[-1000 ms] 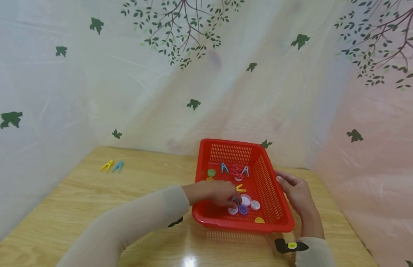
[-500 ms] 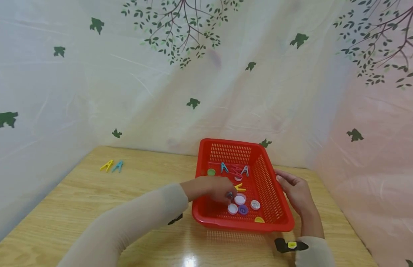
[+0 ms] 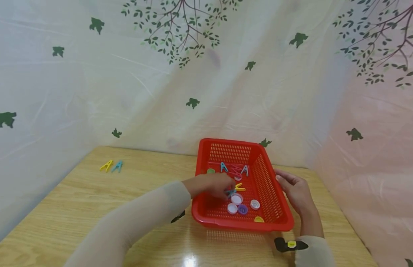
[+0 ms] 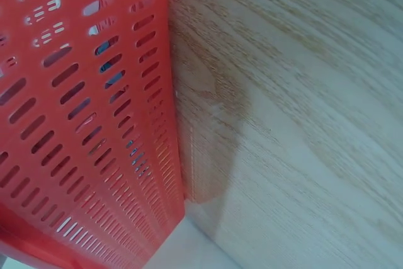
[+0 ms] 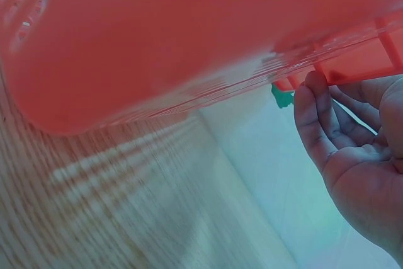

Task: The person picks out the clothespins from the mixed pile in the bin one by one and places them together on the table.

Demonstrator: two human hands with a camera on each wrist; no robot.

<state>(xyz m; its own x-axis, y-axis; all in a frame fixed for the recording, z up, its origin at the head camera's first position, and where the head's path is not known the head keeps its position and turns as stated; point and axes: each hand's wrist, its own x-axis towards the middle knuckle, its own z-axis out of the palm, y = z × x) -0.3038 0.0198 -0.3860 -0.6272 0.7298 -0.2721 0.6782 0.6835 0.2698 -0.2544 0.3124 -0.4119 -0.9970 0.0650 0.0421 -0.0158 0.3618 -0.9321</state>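
Note:
A red plastic basket (image 3: 241, 225) stands on the wooden table, tilted slightly in view. My left hand (image 3: 220, 184) reaches down inside it, its fingers pinching a blue clothespin (image 3: 231, 193) near a yellow clothespin (image 3: 240, 187). Just below lie white bottle caps (image 3: 236, 199) and a purple cap (image 3: 242, 209). The left wrist view shows only the basket's slotted wall (image 4: 75, 130); that hand is hidden there. On the other side, my right hand (image 3: 297, 191) grips the basket's right rim, with curled fingers (image 5: 318, 108) at the rim in the right wrist view.
A yellow clothespin (image 3: 106, 165) and a blue one (image 3: 117, 166) lie on the table (image 3: 153, 170) at the far left. Inside the basket's back part are pink clothespins (image 3: 235, 170), several others and a green cap (image 3: 211, 171). A leaf-patterned curtain (image 3: 159, 122) stands behind.
My left hand has moved slightly away from me inside the basket, bringing the blue clothespin along. One white cap has shifted left. The right hand keeps its place on the rim.

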